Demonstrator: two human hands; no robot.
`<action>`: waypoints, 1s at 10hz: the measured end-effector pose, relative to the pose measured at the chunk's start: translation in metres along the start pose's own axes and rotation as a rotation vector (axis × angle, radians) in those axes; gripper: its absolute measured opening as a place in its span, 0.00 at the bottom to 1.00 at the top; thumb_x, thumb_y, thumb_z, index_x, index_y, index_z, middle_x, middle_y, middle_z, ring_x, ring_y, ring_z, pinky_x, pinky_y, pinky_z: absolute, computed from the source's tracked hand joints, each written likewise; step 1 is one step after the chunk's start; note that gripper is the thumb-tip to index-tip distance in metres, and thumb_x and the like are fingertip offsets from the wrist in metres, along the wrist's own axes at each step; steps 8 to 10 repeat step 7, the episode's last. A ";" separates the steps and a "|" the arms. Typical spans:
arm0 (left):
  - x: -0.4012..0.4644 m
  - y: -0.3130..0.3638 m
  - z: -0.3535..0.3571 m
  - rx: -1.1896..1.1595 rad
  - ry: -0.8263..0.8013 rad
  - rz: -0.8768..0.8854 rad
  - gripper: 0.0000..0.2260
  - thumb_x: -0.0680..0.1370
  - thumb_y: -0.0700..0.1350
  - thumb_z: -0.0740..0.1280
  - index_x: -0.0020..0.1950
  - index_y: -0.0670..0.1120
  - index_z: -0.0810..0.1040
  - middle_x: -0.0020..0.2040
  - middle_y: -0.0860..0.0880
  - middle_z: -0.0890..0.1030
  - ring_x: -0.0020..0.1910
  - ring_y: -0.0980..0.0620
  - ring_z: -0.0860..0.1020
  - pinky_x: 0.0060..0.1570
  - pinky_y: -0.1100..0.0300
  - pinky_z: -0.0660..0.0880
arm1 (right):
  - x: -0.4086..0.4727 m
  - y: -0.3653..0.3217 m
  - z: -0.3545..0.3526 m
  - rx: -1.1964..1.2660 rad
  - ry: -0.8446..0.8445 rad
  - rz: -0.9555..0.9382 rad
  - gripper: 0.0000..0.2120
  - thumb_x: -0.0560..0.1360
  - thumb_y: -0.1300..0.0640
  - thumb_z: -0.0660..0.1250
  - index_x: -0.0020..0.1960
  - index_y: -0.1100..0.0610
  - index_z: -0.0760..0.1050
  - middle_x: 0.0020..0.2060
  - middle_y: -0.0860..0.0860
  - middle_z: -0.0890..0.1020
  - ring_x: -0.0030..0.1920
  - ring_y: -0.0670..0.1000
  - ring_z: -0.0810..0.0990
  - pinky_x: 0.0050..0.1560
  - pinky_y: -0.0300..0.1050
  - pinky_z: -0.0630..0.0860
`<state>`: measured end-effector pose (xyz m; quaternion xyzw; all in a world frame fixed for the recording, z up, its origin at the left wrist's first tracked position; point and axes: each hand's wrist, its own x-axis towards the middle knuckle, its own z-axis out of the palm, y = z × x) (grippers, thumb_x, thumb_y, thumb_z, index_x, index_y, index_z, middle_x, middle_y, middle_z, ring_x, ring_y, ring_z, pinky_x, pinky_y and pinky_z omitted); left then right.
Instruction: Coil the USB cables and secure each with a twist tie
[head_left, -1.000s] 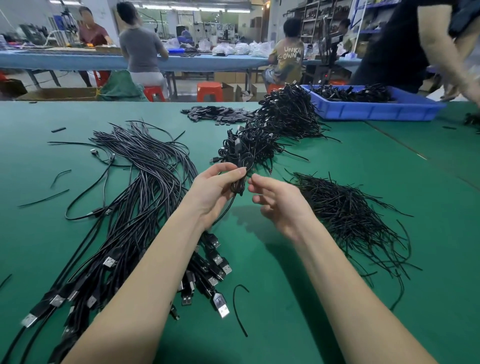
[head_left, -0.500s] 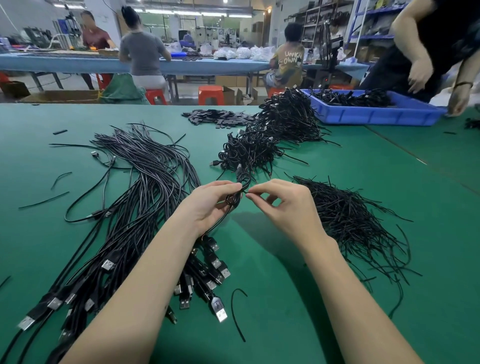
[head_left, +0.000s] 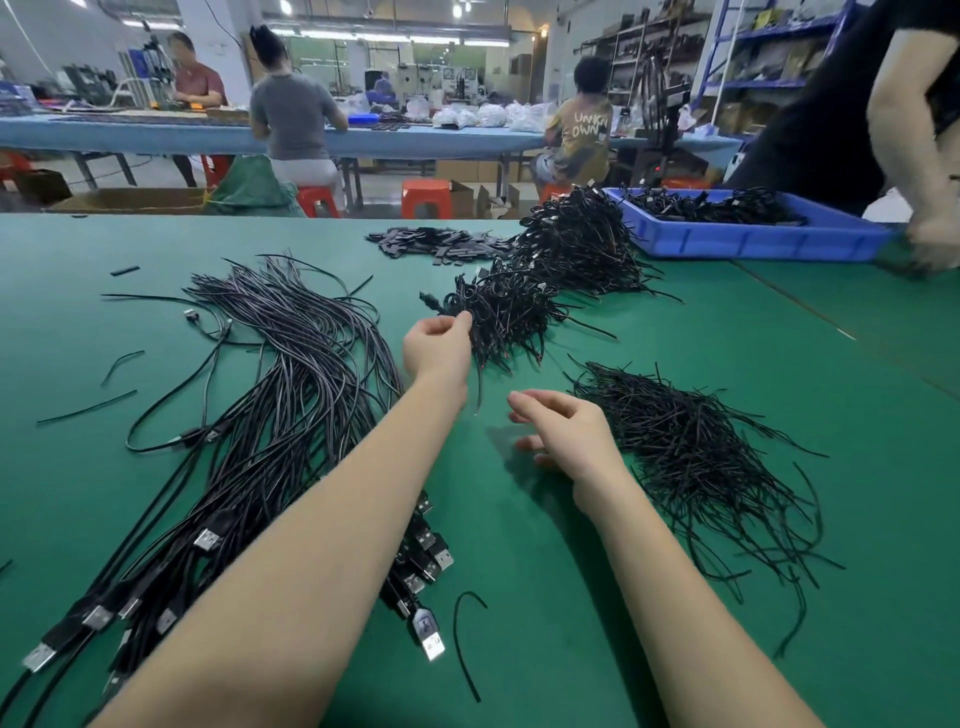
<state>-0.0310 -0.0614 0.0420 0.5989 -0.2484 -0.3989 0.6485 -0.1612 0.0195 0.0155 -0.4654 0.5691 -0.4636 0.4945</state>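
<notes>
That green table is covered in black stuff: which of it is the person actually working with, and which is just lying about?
In use:
loose USB cables
twist tie pile
finished coil heap, which the left hand reaches
right hand, empty

Lying about:
blue tray
flat black pieces
stray tie
orange stools
</notes>
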 end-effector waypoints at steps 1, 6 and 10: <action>0.025 -0.011 0.015 0.110 -0.017 -0.090 0.06 0.77 0.43 0.71 0.53 0.47 0.82 0.48 0.51 0.82 0.47 0.51 0.76 0.46 0.62 0.70 | -0.001 0.003 -0.002 0.012 -0.027 0.007 0.03 0.77 0.52 0.72 0.48 0.51 0.82 0.39 0.45 0.86 0.27 0.42 0.79 0.26 0.31 0.71; 0.027 -0.022 -0.008 0.856 -0.231 0.312 0.25 0.79 0.50 0.68 0.74 0.43 0.71 0.73 0.42 0.73 0.73 0.44 0.69 0.73 0.54 0.64 | -0.001 0.004 -0.003 -0.116 -0.141 -0.006 0.05 0.79 0.55 0.70 0.50 0.56 0.83 0.38 0.47 0.86 0.26 0.42 0.76 0.28 0.32 0.71; 0.002 -0.022 -0.021 0.769 -0.273 0.441 0.24 0.79 0.50 0.68 0.74 0.43 0.71 0.74 0.44 0.71 0.74 0.47 0.67 0.73 0.56 0.62 | -0.003 -0.002 -0.008 -0.136 -0.190 -0.008 0.06 0.79 0.55 0.70 0.51 0.57 0.83 0.38 0.47 0.86 0.27 0.43 0.77 0.28 0.32 0.71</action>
